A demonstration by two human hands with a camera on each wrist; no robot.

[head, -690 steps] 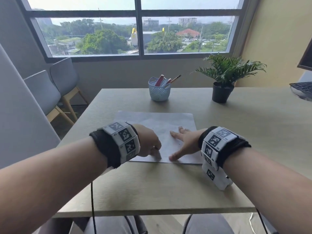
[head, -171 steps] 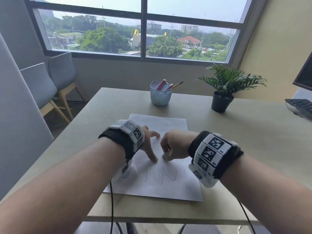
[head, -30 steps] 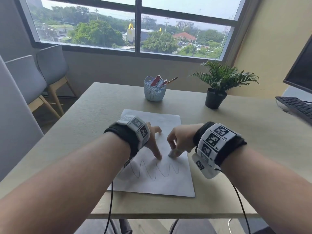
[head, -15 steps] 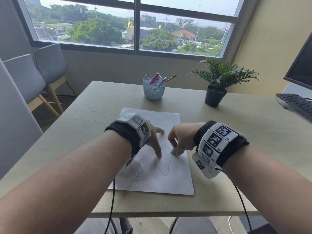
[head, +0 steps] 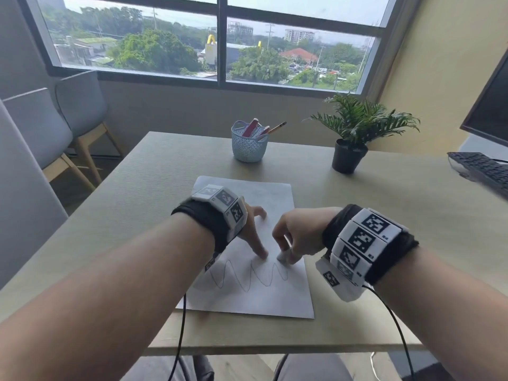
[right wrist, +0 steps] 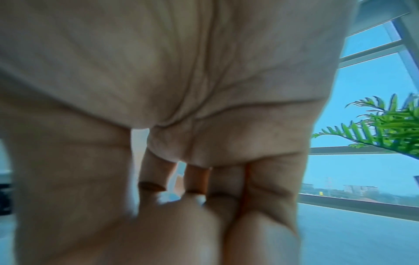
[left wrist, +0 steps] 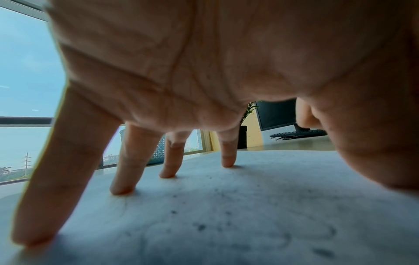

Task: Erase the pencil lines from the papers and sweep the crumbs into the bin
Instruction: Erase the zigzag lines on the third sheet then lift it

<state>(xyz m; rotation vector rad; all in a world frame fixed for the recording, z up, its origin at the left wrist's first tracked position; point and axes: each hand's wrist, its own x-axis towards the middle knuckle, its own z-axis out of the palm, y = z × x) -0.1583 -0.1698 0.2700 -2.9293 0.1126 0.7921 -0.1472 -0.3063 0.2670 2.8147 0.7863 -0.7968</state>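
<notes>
A white paper (head: 255, 298) lies on the wooden table (head: 384, 204) with a zigzag pencil line (head: 247, 276) across its near half. My left hand (head: 254, 235) presses spread, straight fingers (left wrist: 120, 188) down on the paper (left wrist: 249, 206), just above the line. Dark eraser crumbs (left wrist: 200, 226) dot the sheet in the left wrist view. My right hand (head: 291, 240) pinches a small white eraser (head: 283, 255) whose tip touches the paper at the line's right end. In the right wrist view the curled fingers (right wrist: 260, 206) hide most of the eraser.
A light blue basket (head: 248, 145) with pens and a pencil stands at the far middle of the table. A potted plant (head: 349, 149) is at the far right, with a keyboard (head: 481, 169) and monitor (head: 492, 105) beyond it. Grey chairs (head: 68, 125) stand to the left.
The right hand has slid the eraser slightly down and toward the line's right end. The left hand stays pressed on the paper.
</notes>
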